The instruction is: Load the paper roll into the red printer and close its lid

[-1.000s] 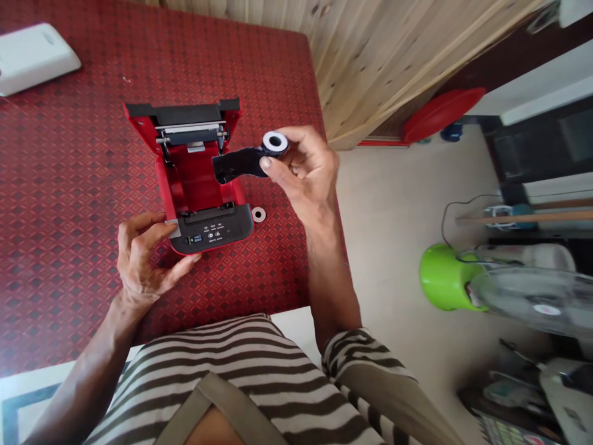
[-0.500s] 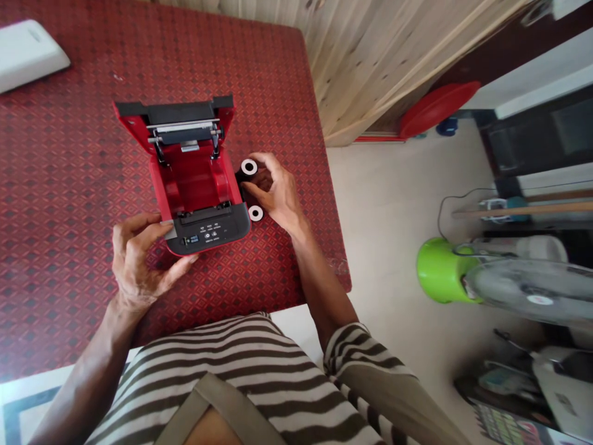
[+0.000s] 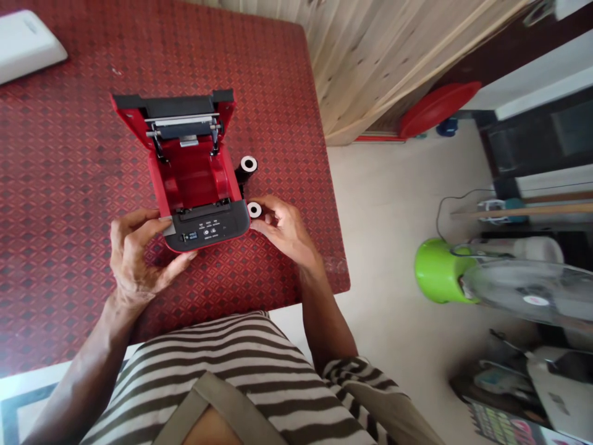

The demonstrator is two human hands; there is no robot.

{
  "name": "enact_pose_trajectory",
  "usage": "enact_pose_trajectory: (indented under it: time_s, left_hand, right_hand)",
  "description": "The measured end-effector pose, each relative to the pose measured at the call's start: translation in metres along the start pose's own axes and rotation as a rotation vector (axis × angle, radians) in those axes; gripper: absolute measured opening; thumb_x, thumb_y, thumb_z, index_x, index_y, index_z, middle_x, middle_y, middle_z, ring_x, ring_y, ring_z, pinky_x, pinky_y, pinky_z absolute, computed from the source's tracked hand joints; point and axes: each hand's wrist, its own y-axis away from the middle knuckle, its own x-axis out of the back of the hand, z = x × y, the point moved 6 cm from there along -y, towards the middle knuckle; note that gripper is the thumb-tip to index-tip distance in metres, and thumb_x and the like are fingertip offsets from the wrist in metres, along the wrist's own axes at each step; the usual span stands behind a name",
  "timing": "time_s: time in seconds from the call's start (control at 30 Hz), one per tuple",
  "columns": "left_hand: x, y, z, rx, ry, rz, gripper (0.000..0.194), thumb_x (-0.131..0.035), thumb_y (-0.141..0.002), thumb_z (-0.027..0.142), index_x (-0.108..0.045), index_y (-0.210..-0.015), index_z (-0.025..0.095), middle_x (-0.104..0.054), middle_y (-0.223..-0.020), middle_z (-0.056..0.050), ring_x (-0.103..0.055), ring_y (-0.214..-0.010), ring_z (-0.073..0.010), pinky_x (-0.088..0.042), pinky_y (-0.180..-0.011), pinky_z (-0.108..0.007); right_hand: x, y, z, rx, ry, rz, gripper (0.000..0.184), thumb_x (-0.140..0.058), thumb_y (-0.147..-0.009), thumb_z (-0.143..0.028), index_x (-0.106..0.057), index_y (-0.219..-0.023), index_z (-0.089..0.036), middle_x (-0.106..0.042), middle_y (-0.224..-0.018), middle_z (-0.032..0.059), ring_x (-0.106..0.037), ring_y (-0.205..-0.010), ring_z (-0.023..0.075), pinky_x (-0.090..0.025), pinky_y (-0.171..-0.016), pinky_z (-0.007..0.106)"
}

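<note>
A red and black label printer sits on the table with its lid raised, and its red inner bay shows no roll. My left hand grips the printer's front left corner, fingers along the side and thumb under the front edge. Against the printer's right side are two black ribbon rolls with white cores: a far roll and a near roll. My right hand closes on the near roll, thumb below it and forefinger above; the other fingertips are partly hidden.
The table has a red patterned cover, and its right edge drops to a pale floor. A white box-like object lies at the far left. On the right are a green bucket, a fan and a red round object.
My right hand has moved from the far ribbon roll toward me and taken hold of the near one. My left hand keeps its hold on the printer.
</note>
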Motion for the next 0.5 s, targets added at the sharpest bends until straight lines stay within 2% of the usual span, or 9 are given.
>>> enact_pose_trajectory:
  time_s: [0.07, 0.13, 0.23, 0.3, 0.4, 0.5]
  left_hand:
    - [0.000, 0.000, 0.003, -0.016, -0.003, 0.014, 0.068, -0.096, -0.116, 0.064, -0.068, -0.175, 0.041, -0.081, -0.147, -0.012, -0.085, -0.131, -0.0352, -0.081, -0.107, -0.059]
    - [0.000, -0.001, 0.005, 0.001, 0.016, 0.025, 0.067, -0.095, -0.117, 0.064, -0.069, -0.174, 0.040, -0.076, -0.163, -0.014, -0.085, -0.142, -0.0376, -0.081, -0.115, -0.063]
    - [-0.003, -0.002, 0.004, 0.037, 0.081, -0.001, 0.066, -0.094, -0.118, 0.060, -0.068, -0.175, 0.041, -0.067, -0.186, -0.015, -0.081, -0.162, -0.0411, -0.078, -0.130, -0.068]
    - [-0.005, -0.002, 0.004, 0.023, 0.106, -0.011, 0.070, -0.096, -0.117, 0.060, -0.066, -0.176, 0.039, -0.069, -0.188, -0.014, -0.080, -0.165, -0.0415, -0.078, -0.131, -0.068]
    - [-0.004, -0.001, 0.000, 0.037, 0.121, -0.010, 0.070, -0.099, -0.114, 0.061, -0.068, -0.175, 0.042, -0.071, -0.187, -0.010, -0.081, -0.164, -0.0401, -0.077, -0.132, -0.066]
    - [-0.004, 0.000, -0.002, 0.043, 0.145, -0.021, 0.077, -0.105, -0.110, 0.060, -0.068, -0.176, 0.047, -0.071, -0.187, -0.008, -0.082, -0.162, -0.0396, -0.076, -0.133, -0.064]
  right_hand:
    - [0.006, -0.002, -0.006, 0.022, -0.010, 0.033, 0.030, -0.094, -0.116, -0.052, -0.090, -0.133, -0.028, -0.096, -0.132, 0.0077, -0.081, -0.099, 0.0242, -0.066, -0.088, 0.041]
    - [0.019, -0.003, -0.021, 0.067, -0.019, 0.069, 0.036, -0.094, -0.116, -0.057, -0.089, -0.138, -0.029, -0.095, -0.138, 0.0081, -0.085, -0.111, 0.0274, -0.069, -0.095, 0.044]
    - [0.036, -0.006, -0.056, 0.161, -0.029, 0.067, 0.045, -0.089, -0.120, -0.062, -0.087, -0.152, -0.030, -0.092, -0.149, 0.0096, -0.087, -0.131, 0.0322, -0.072, -0.114, 0.052]
    - [0.037, -0.014, -0.079, 0.218, -0.041, 0.032, 0.053, -0.086, -0.120, -0.066, -0.083, -0.160, -0.031, -0.089, -0.156, 0.0101, -0.085, -0.139, 0.0341, -0.071, -0.123, 0.056]
    - [0.029, -0.030, -0.103, 0.295, -0.095, -0.046, 0.058, -0.086, -0.119, -0.070, -0.081, -0.161, -0.030, -0.087, -0.153, 0.0088, -0.085, -0.133, 0.0318, -0.074, -0.117, 0.052]
    - [0.024, -0.046, -0.117, 0.391, -0.180, -0.146, 0.049, -0.089, -0.119, -0.065, -0.083, -0.151, -0.028, -0.088, -0.141, 0.0060, -0.084, -0.115, 0.0259, -0.073, -0.101, 0.043]
